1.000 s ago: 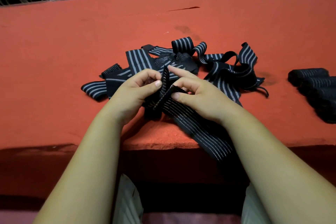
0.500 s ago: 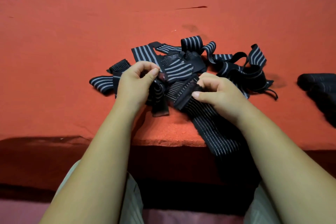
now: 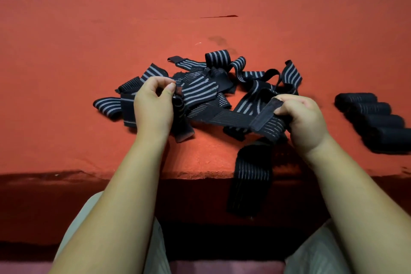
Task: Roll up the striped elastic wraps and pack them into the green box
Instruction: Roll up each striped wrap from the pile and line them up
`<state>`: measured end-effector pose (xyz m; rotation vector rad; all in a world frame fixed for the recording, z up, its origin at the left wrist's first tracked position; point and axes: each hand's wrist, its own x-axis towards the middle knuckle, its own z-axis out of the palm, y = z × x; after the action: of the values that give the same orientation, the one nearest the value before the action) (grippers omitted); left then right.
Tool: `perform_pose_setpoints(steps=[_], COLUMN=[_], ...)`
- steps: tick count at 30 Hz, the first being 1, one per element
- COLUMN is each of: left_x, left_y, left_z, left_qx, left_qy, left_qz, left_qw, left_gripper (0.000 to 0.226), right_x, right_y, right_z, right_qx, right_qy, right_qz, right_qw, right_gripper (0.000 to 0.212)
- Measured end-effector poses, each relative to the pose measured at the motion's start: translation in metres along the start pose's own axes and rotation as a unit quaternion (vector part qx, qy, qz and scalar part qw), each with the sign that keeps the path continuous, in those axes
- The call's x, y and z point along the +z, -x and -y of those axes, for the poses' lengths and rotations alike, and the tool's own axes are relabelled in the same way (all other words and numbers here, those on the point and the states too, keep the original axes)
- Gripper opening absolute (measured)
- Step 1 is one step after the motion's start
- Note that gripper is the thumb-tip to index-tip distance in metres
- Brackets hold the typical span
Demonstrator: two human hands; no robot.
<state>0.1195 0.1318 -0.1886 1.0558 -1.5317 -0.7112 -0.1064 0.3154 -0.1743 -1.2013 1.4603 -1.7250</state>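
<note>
On red table (image 3: 66, 51), mid-front: pile of loose striped wraps (image 3: 222, 78). Across the pile's front, one wrap (image 3: 222, 118) stretched, left hand (image 3: 153, 107) pinching it, right hand (image 3: 304, 118) gripping it. Right of the pile: rolled wraps (image 3: 373, 122).

Bare forearms (image 3: 124, 196), pale trousers (image 3: 318, 251)
The left hand (image 3: 153, 107) and right hand (image 3: 307, 122) are bare, with nails (image 3: 171, 87) cut short; the beige trousers show at the bottom edge.
</note>
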Motion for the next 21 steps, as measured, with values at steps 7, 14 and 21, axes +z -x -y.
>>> perform_pose_setpoints(steps=[7,14,21], left_x=[0.024,0.040,0.043], left_y=[0.012,0.031,0.047], left_z=[-0.009,0.000,-0.017], left_qx=[0.178,0.269,0.284], left_qy=[-0.169,-0.306,-0.388], left_qz=[0.109,0.274,0.325], left_qw=[0.963,0.871,0.815], left_gripper=[0.014,0.035,0.048], right_x=[-0.016,-0.045,-0.069], right_y=[0.011,0.022,0.030], right_z=[0.014,0.024,0.020], right_qx=[0.036,0.025,0.003], right_qy=[-0.020,-0.006,0.037], right_qz=[-0.036,-0.074,-0.148], right_qw=[0.999,0.997,0.988], right_gripper=[0.045,0.062,0.041])
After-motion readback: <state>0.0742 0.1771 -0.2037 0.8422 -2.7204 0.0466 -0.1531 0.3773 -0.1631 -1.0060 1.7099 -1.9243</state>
